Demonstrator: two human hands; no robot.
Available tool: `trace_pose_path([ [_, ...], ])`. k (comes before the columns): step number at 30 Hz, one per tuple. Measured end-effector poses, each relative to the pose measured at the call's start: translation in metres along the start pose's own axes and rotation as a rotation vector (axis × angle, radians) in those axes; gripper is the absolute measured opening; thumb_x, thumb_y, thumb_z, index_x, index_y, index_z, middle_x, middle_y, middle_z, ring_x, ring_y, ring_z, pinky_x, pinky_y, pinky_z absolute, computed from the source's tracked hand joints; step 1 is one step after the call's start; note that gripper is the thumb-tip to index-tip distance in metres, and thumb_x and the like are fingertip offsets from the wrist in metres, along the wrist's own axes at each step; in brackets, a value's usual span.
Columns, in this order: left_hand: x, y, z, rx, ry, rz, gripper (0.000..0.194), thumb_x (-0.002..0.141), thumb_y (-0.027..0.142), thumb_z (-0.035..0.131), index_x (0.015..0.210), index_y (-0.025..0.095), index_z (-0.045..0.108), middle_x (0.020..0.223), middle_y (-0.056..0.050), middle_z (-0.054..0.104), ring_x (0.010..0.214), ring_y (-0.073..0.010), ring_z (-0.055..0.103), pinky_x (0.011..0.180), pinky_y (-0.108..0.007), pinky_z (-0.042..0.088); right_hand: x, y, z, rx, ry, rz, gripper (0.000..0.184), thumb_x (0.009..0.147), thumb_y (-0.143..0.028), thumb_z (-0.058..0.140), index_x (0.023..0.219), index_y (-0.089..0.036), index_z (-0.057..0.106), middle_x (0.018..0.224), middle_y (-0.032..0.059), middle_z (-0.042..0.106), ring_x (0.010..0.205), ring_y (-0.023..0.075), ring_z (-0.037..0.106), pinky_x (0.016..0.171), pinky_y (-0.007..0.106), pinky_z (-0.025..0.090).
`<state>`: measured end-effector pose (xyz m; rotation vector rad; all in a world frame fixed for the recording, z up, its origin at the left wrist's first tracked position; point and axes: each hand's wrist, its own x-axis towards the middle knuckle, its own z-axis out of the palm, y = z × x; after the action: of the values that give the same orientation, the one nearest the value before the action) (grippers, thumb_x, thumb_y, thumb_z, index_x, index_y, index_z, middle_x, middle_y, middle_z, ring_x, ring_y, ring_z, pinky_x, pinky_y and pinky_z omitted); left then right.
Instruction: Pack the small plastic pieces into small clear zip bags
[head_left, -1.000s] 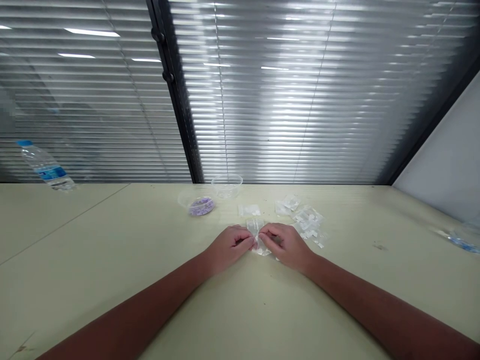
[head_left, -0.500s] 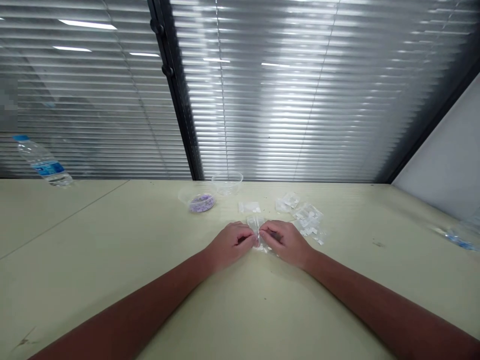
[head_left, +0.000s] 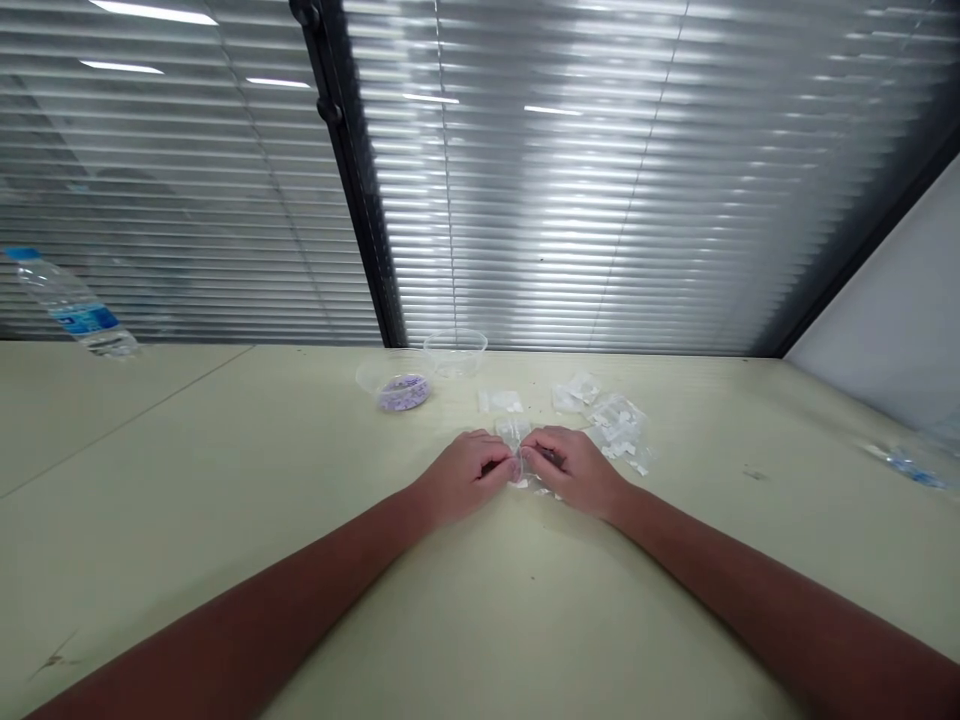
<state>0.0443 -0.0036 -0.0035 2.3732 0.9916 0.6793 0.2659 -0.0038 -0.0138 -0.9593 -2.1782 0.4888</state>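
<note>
My left hand (head_left: 466, 474) and my right hand (head_left: 576, 472) meet over the tabletop, thumbs and fingertips pinched together. Between them is a small clear plastic bag (head_left: 512, 430), gripped from both sides. My fingers hide its middle, so what is inside cannot be made out. Small white pieces (head_left: 541, 491) lie under and beside the fingertips. Just beyond the hands rests a flat white packet (head_left: 500, 401). To the right of my right hand are a clear bag with white pieces (head_left: 618, 425) and another small clear packet (head_left: 576, 392).
A clear round container with purple bits (head_left: 403, 392) stands left of the hands, with a clear plastic bowl (head_left: 456, 352) behind it. One water bottle (head_left: 84, 318) is at the far left, another bottle (head_left: 919, 468) at the right edge. Window blinds (head_left: 525, 200) rise behind the table.
The view has tilted slightly, so the table things sit a little higher in it. My fingertips have drawn a bit closer together on the bag.
</note>
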Motion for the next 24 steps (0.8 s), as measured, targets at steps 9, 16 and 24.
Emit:
trace_pose_path([
  [9,0.0,0.0002,0.0004,-0.008,-0.006,-0.03,0.04,0.102,0.044,0.047,0.078,0.021,0.071,0.071,-0.001,0.065,0.077,-0.0198,0.056,0.092,-0.034,0.044,0.0007,-0.0006,-0.001,0.015,-0.01,0.012,0.023,0.101,-0.025,0.052,0.085,-0.021,0.069,0.076,0.0001,0.067,0.07,0.015,0.058,0.067,0.028,0.041],
  [16,0.0,-0.0001,0.0015,0.028,-0.007,0.01,0.036,0.103,0.036,0.045,0.082,0.022,0.071,0.074,0.0,0.067,0.079,-0.0185,0.058,0.092,-0.034,0.042,0.0009,0.0,-0.0013,0.009,-0.016,0.014,0.024,0.101,-0.024,0.052,0.086,-0.021,0.069,0.076,-0.0002,0.068,0.071,0.0151,0.059,0.068,0.028,0.042],
  [24,0.0012,-0.0024,0.0032,0.075,-0.015,0.049,0.035,0.105,0.031,0.045,0.083,0.021,0.07,0.074,0.001,0.066,0.077,-0.017,0.058,0.09,-0.032,0.041,0.0016,0.0,-0.002,0.002,-0.026,0.019,0.024,0.101,-0.026,0.052,0.085,-0.021,0.069,0.075,-0.0002,0.067,0.072,0.0154,0.059,0.07,0.029,0.042],
])
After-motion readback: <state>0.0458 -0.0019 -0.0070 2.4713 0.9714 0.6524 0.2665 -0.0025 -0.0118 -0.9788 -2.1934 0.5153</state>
